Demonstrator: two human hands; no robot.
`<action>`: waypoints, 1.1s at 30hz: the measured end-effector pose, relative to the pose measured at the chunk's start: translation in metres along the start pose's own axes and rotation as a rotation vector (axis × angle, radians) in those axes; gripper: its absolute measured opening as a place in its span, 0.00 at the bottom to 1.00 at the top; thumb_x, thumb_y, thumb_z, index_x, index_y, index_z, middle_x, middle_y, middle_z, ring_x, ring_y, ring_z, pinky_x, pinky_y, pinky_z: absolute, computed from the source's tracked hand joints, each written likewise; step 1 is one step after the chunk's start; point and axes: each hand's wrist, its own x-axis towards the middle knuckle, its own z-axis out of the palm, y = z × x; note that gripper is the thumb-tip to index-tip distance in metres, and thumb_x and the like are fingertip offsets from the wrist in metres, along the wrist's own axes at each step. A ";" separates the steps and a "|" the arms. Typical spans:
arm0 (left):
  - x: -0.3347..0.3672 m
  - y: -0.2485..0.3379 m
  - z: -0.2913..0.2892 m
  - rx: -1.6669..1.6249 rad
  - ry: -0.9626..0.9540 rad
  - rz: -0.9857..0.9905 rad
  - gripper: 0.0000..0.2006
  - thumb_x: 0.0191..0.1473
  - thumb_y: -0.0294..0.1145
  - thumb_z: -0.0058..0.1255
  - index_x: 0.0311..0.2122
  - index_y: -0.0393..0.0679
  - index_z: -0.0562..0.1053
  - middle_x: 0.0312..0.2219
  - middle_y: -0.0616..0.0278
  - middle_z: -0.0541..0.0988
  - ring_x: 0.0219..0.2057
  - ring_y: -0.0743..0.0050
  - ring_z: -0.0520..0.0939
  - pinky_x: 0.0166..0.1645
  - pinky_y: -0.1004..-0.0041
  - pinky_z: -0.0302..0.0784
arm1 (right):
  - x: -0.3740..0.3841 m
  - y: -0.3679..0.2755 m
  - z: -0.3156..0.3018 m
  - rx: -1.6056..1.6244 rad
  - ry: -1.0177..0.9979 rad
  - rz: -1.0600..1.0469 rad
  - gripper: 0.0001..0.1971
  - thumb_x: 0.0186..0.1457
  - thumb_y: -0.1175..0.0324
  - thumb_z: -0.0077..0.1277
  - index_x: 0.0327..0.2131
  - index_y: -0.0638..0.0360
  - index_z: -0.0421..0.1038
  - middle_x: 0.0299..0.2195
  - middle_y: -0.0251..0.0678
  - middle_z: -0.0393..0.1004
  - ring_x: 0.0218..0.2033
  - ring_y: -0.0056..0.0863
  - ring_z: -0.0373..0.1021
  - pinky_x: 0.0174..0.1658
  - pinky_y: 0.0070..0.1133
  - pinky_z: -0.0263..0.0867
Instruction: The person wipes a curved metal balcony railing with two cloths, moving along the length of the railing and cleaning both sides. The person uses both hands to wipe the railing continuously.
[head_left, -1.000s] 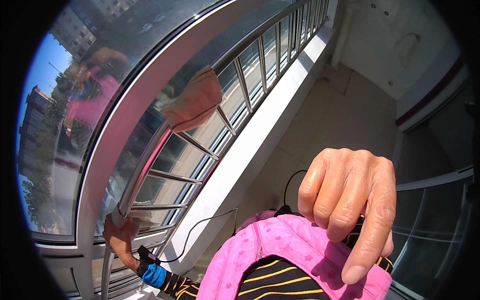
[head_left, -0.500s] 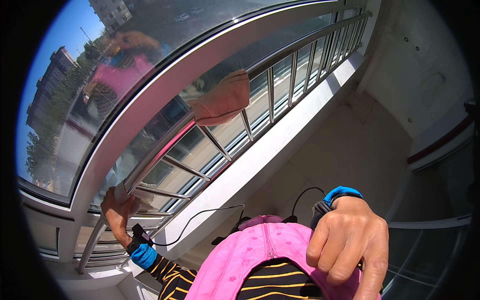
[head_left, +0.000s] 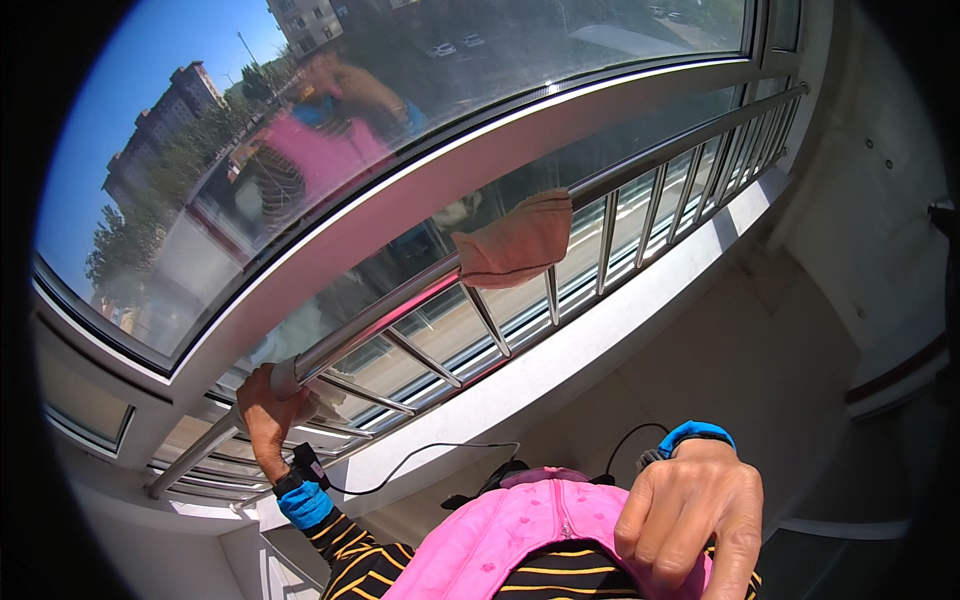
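Observation:
My left hand (head_left: pixel 268 405) is wrapped round the metal handrail (head_left: pixel 375 312) at its near left end, by a pale grey sleeve-like piece (head_left: pixel 286 378). Something pale and crumpled shows beside the fingers; I cannot make out what it is. Farther along, a pinkish cloth (head_left: pixel 518 240) hangs folded over the same rail, with neither hand on it. My right hand (head_left: pixel 695 515) is raised close in front of me, over the pink quilted garment (head_left: pixel 510 525). Its fingers are curled down, the fingertips partly hidden and cut off by the lower edge, so whatever they hold does not show.
Upright metal bars (head_left: pixel 485 322) run below the rail, above a white sill (head_left: pixel 560 375). A large window (head_left: pixel 480 95) with a reflection stands behind it. A thin black cable (head_left: pixel 425 452) loops from my left wrist. On the right is a pale wall (head_left: pixel 880 230).
The view has swung, so the rail, cloth and window lie farther right and lower. My left hand still grips the rail. My right hand stays raised with its fingers curled.

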 end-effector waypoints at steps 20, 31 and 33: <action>0.001 0.008 -0.003 -0.031 0.017 -0.007 0.27 0.26 0.39 0.72 0.37 0.43 0.77 0.32 0.53 0.81 0.35 0.49 0.80 0.42 0.58 0.74 | -0.001 0.039 -0.020 -0.233 0.242 -0.067 0.09 0.55 0.73 0.56 0.33 0.73 0.75 0.20 0.44 0.72 0.14 0.31 0.65 0.18 0.27 0.59; -0.001 0.005 -0.002 -0.017 0.049 0.008 0.28 0.26 0.35 0.73 0.39 0.42 0.77 0.33 0.50 0.81 0.36 0.47 0.81 0.43 0.58 0.76 | 0.004 0.032 -0.036 0.043 -0.294 0.245 0.15 0.63 0.66 0.43 0.33 0.71 0.74 0.25 0.48 0.73 0.18 0.35 0.67 0.21 0.27 0.61; -0.001 0.004 -0.001 0.013 0.028 -0.010 0.28 0.27 0.38 0.73 0.39 0.43 0.77 0.33 0.52 0.81 0.36 0.48 0.81 0.43 0.58 0.75 | 0.000 0.043 -0.020 -0.010 -0.061 0.037 0.14 0.63 0.67 0.45 0.33 0.72 0.74 0.24 0.48 0.73 0.17 0.35 0.67 0.20 0.27 0.62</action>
